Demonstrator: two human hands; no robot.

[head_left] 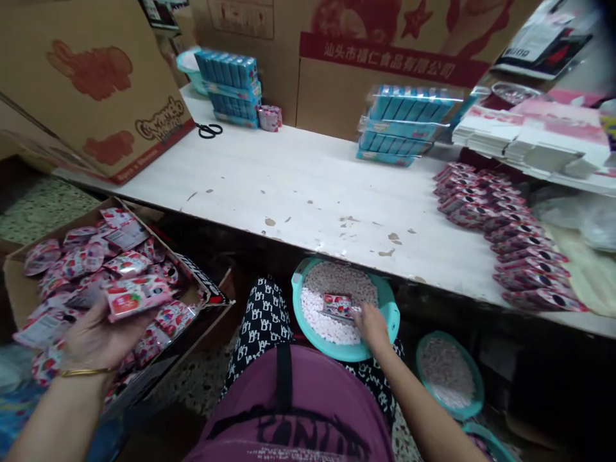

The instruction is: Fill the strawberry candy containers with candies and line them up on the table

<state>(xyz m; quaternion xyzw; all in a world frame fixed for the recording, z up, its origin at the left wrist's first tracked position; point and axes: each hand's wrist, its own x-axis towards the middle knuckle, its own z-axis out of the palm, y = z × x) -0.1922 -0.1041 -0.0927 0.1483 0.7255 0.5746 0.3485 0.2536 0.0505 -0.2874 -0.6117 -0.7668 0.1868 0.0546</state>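
My left hand, with a gold bangle at the wrist, is closed on a pink candy packet printed with strawberries. It is above an open cardboard box full of similar packets. My right hand reaches into a teal basin of small white and pale pink candies. Its fingers are closed at the right end of a small red-and-white packet, which lies on or just over the candies. The fingertips are partly hidden. The basin rests on my lap.
Ahead is a worn white table. It carries black scissors, blue packs stacked left and right, and rows of pink packets. Large cartons stand behind. Another candy basin sits low at right.
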